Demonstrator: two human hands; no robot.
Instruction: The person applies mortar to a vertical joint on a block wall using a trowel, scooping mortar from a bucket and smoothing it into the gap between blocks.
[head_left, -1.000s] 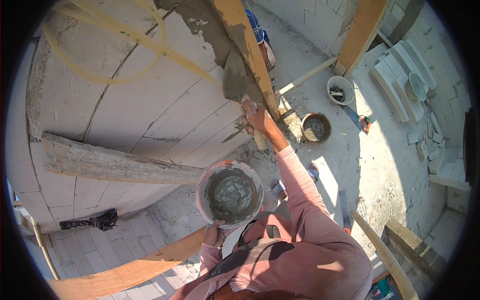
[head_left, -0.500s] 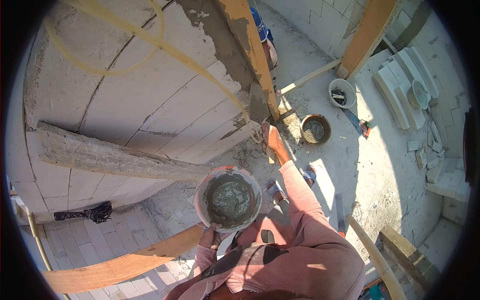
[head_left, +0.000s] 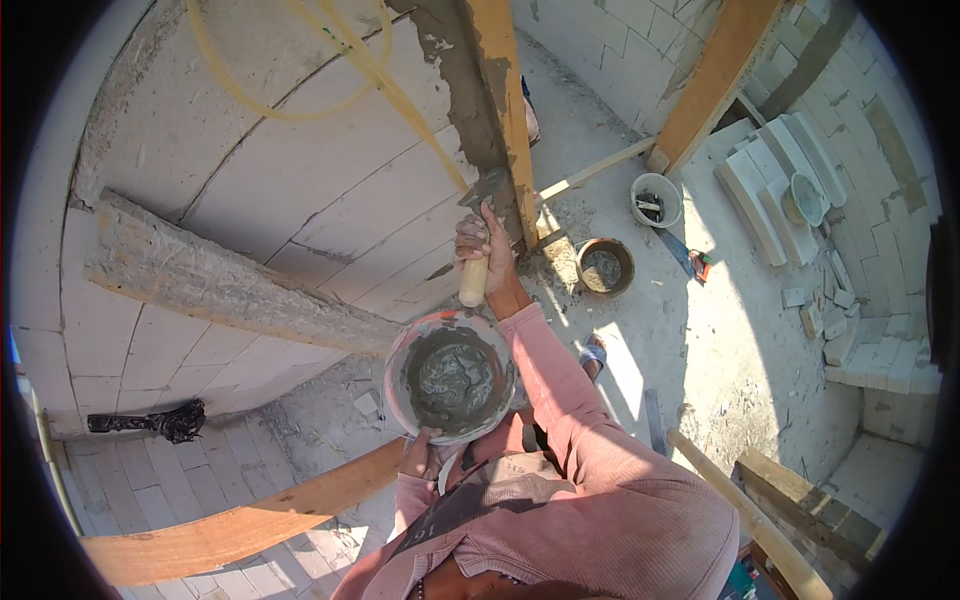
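Observation:
My right hand (head_left: 484, 250) is closed around the pale wooden handle of a trowel (head_left: 474, 284). The trowel's blade points away from me, against the wet grey mortar strip (head_left: 478, 110) between the white block wall (head_left: 370, 130) and an upright wooden board (head_left: 520, 170). My left hand (head_left: 424, 456) grips the near rim of a bucket (head_left: 398, 385) with a reddish, mortar-smeared edge. Wet grey mortar (head_left: 455, 375) lies inside the bucket, which I hold in front of my body, below the trowel.
A rough beam (head_left: 230, 275) juts from the wall at left. On the floor stand a mortar bucket (head_left: 625, 262) and a white bucket (head_left: 672, 205), beside a handsaw (head_left: 682, 252). Blocks (head_left: 750, 200) are stacked at right. A pale hose (head_left: 420, 125) hangs over the wall.
My right hand has moved left and somewhat nearer with the trowel, bringing its handle into clearer sight. My left hand still holds the bucket. The whole view has shifted slightly.

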